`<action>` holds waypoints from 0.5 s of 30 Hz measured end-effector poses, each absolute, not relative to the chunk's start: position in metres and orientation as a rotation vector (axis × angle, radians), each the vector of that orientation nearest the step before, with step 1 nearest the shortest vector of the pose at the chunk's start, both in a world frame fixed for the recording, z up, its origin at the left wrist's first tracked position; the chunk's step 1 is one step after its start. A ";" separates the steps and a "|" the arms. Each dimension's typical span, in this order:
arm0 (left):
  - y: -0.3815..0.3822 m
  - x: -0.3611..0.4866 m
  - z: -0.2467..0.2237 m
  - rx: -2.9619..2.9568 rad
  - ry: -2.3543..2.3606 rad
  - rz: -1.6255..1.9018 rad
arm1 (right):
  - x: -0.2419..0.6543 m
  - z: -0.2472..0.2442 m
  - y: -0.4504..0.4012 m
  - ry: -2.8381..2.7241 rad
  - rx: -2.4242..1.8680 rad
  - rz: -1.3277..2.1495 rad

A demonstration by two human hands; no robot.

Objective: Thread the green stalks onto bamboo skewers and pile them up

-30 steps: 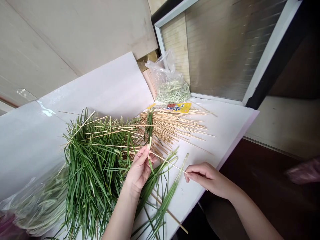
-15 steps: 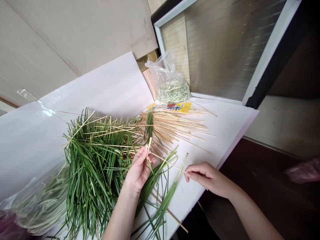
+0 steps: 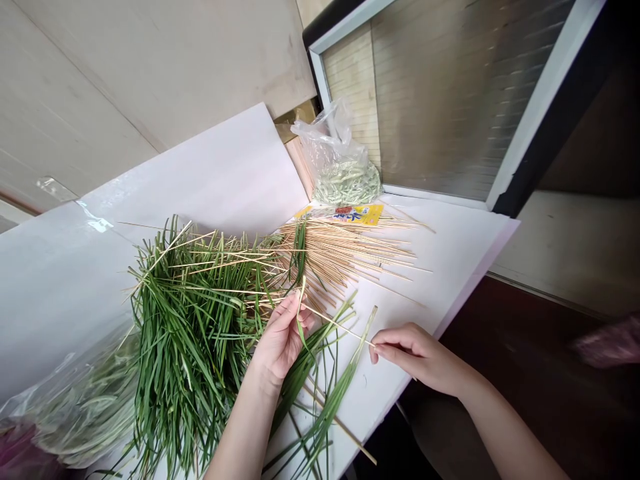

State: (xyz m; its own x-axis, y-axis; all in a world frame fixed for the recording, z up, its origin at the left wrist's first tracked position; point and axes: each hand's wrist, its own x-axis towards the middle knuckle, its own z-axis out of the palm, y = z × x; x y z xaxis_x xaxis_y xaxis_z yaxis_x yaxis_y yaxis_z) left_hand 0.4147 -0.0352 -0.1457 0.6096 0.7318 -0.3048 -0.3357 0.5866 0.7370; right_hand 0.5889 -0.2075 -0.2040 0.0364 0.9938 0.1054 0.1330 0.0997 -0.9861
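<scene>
My left hand (image 3: 284, 337) pinches a garlic chive (image 3: 303, 287), its pale end sticking up past the fingertips. From my closed right hand (image 3: 417, 357) a thin bamboo skewer (image 3: 340, 327) runs across to the chive at my left fingers; whether it pierces the chive I cannot tell. Beneath the skewer lie loose garlic chives (image 3: 337, 393), pale ends pointing away from me. A big heap of chives (image 3: 185, 360) sits left of my left hand, with several skewers threaded across its upper part. Beyond my hands, many bare skewers (image 3: 345, 250) are fanned out.
At the back of the white table (image 3: 450, 260) stands a clear plastic bag (image 3: 345, 170) of pale green strips, behind a yellow wrapper (image 3: 367, 215). Another clear bag (image 3: 85, 413) of greens lies at the left. A framed ribbed panel (image 3: 440, 100) borders the far right side.
The chive in my left hand has shifted very slightly to the right. My right hand holds the skewer in the same position.
</scene>
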 end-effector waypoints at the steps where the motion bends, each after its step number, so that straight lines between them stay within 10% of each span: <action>1: -0.035 0.414 -0.146 0.697 0.644 0.663 | 0.589 -0.204 -0.207 -1.319 -1.250 1.038; 15: -0.046 0.421 -0.148 1.108 0.752 0.923 | 0.588 -0.209 -0.207 -1.226 -1.243 1.043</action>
